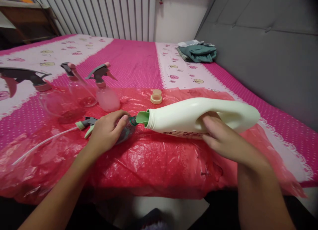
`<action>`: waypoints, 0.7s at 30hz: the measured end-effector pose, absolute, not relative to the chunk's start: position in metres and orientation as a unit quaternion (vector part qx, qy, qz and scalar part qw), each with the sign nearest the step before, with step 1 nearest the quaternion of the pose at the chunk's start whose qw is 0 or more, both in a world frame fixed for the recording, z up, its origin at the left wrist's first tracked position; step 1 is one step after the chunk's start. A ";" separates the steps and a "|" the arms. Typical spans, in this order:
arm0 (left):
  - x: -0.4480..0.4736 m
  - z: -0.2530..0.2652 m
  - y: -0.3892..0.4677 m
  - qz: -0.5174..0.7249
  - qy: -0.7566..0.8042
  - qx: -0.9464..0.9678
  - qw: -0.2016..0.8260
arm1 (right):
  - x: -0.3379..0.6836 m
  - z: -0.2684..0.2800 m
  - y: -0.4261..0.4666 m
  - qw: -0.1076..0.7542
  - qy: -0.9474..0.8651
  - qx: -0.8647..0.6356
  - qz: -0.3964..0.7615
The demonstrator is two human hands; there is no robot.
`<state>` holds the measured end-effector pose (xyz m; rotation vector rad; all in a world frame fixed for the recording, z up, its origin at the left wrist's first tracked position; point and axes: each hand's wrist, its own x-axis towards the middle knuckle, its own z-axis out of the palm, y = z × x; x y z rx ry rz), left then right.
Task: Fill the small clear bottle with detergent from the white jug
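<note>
My right hand (217, 135) is wrapped round the handle of a large pale detergent jug (179, 115), tipped onto its side with its mouth to the left. The jug's green pouring spout (142, 117) meets the neck of a clear spray bottle (126, 130) with a green ring. Around that bottle my left hand (108, 129) is closed, hiding much of it; it leans toward the jug. Left of this hand lies a grey and green spray trigger head (86, 124) with its white tube. Whether liquid is flowing I cannot tell.
Three spray bottles stand at the left: one with pink liquid (108, 99), a clear one (81, 90) and a nearer one (53, 102). A beige cap (156, 96) sits on the red plastic sheet (149, 163) over the bed. Folded clothes (198, 52) lie behind.
</note>
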<state>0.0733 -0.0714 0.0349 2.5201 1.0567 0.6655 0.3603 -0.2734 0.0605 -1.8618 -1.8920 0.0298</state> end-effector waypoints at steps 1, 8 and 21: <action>0.073 0.035 -0.072 0.233 0.371 0.884 0.164 | 0.360 0.060 -0.272 0.242 -0.691 -0.681 0.007; 0.073 0.037 -0.073 0.232 0.372 0.882 0.171 | 0.360 0.064 -0.270 0.228 -0.691 -0.685 0.032; 0.073 0.036 -0.072 0.232 0.374 0.882 0.168 | 0.353 0.071 -0.267 0.234 -0.667 -0.705 0.060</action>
